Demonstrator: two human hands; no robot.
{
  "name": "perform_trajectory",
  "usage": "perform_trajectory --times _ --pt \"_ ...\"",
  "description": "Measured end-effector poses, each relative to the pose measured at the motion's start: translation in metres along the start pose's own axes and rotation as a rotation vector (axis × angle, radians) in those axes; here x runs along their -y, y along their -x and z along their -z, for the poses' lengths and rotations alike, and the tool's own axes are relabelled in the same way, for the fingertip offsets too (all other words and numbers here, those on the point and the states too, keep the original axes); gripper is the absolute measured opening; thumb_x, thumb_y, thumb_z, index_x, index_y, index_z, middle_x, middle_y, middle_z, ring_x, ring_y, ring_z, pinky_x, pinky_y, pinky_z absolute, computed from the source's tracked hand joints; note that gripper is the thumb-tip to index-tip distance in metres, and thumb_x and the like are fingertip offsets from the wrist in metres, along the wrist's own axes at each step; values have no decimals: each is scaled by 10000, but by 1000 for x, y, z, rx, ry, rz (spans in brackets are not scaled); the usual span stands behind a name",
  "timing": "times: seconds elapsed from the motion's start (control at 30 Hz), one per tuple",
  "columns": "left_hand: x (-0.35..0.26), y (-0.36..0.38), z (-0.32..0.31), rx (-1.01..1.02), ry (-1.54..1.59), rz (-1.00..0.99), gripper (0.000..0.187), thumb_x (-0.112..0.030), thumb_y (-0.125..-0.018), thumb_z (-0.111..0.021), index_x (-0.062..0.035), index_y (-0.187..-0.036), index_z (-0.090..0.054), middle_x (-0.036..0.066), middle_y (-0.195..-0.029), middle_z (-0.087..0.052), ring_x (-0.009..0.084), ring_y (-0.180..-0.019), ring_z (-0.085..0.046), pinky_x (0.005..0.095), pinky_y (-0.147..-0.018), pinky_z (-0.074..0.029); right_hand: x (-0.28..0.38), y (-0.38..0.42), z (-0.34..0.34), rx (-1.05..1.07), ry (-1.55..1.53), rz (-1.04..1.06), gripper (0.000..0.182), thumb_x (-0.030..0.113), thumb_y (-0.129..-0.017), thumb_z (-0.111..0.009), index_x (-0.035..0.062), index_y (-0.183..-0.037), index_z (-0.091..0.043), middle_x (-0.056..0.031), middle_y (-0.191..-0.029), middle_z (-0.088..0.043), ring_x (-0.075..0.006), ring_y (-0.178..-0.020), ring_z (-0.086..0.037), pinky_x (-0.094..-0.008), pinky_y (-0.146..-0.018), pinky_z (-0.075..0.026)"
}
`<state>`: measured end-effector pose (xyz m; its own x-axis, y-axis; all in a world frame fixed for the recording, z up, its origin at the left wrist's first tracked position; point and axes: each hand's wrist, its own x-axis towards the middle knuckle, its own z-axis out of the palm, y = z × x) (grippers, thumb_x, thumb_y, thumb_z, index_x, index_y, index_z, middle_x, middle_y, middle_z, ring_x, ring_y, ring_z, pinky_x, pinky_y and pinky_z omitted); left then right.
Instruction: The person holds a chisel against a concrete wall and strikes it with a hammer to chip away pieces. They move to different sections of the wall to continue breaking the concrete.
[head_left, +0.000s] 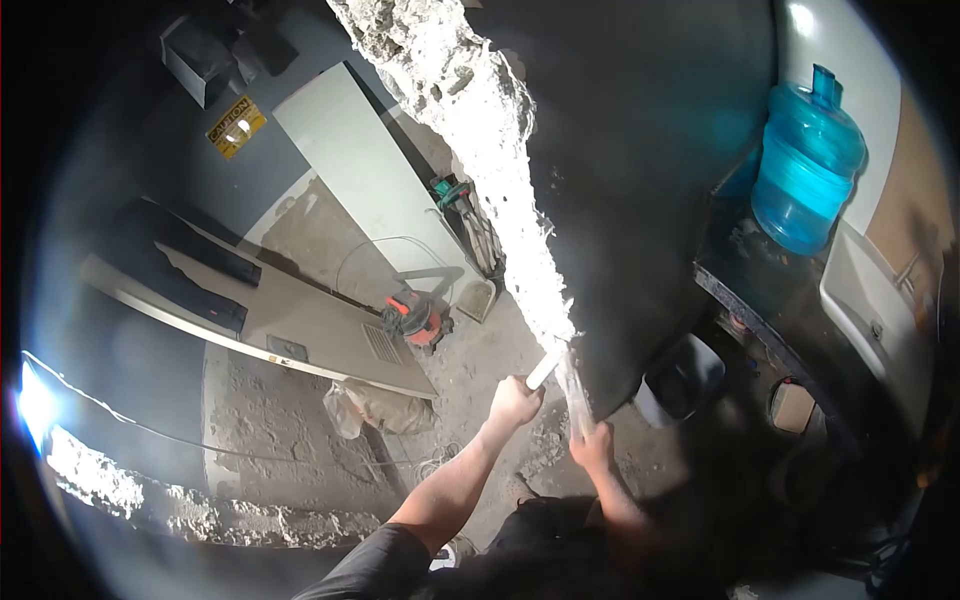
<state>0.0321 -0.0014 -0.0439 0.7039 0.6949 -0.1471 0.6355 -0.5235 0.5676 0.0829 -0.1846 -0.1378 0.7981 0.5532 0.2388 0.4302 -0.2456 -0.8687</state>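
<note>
In the middle of the head view, my left hand [516, 400] is closed round a short white rod [543, 369], its upper end right at the lower part of a rough, broken wall edge [515, 200]. To the right, my right hand [592, 447] grips a long, pale tool [575, 395], smeared and half see-through in this view. It points up toward the same spot on the edge; its kind cannot be made out. The broken edge is bright, whitish and crumbly, running upward beside a dark wall face [640, 180].
A red and black vacuum cleaner [418, 318] stands on the dusty floor beyond my left hand. Leaning boards and a pale door panel [350, 170] are behind it. At right are a black bucket [682, 380], a blue water jug [808, 165] and a white sink [875, 320].
</note>
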Motion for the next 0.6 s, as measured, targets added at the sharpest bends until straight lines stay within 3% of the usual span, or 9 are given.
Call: perform_trajectory --times 0.13,0.17,0.23,0.3,0.43,0.53,0.57,0.6 --pt "-5 4 4 -10 -78 -28 297 -257 -793 -585 29 -799 -666 291 -780 -644 450 -785 -654 468 -749 -541 11 6 9 -168 -90 211 238 153 -848 -667 -60 -952 -650 -184 -763 -654 -371 -686 -661 -426 -599 -504" --pt "-6 4 3 2 -41 39 301 -258 -794 -583 32 -793 -664 294 -781 -643 450 -798 -655 471 -753 -539 12 6 4 -197 -264 185 277 172 -850 -667 -62 -998 -652 -174 -740 -643 -370 -660 -648 -430 -584 -493" --pt "-7 -1 1 -8 -37 29 300 -256 -794 -583 33 -794 -665 296 -784 -644 450 -808 -656 473 -755 -538 0 8 -13 -238 -209 167 264 175 -841 -674 -50 -980 -657 -181 -745 -645 -374 -665 -650 -441 -583 -489" --pt "-1 6 -3 -11 -34 30 299 -254 -794 -583 34 -796 -666 297 -787 -644 449 -818 -656 474 -758 -537 -9 5 -23 -55 69 -23 235 177 -822 -680 5 -981 -662 -177 -699 -614 -385 -698 -652 -460 -593 -491" --pt "-2 5 7 6 -61 40 296 -248 -802 -580 35 -805 -668 297 -809 -647 455 -844 -650 479 -766 -530 -3 14 -15 -63 -128 47 158 124 -711 -669 50 -830 -595 -170 -706 -607 -444 -758 -619 -436 -621 -496" --pt "-5 0 5 -1 -55 28 296 -249 -805 -579 33 -803 -669 297 -808 -647 455 -843 -650 481 -765 -530 -18 23 -37 -58 38 36 165 105 -905 -606 -39 -954 -667 -178 -848 -674 -342 -706 -660 -425 -621 -508" --pt "-5 2 4 -8 -65 31 296 -249 -805 -578 33 -803 -669 297 -804 -647 456 -839 -651 482 -764 -530 -17 12 -34 -152 -318 106 202 147 -897 -635 -54 -892 -652 -227 -921 -658 -347 -769 -645 -434 -663 -501" --pt "-4 4 5 -9 -64 30 296 -249 -805 -578 33 -803 -669 297 -804 -647 456 -839 -651 482 -764 -530 -19 0 -25 28 -106 247 259 189 -890 -659 -65 -854 -620 -251 -855 -647 -361 -774 -650 -444 -663 -494"
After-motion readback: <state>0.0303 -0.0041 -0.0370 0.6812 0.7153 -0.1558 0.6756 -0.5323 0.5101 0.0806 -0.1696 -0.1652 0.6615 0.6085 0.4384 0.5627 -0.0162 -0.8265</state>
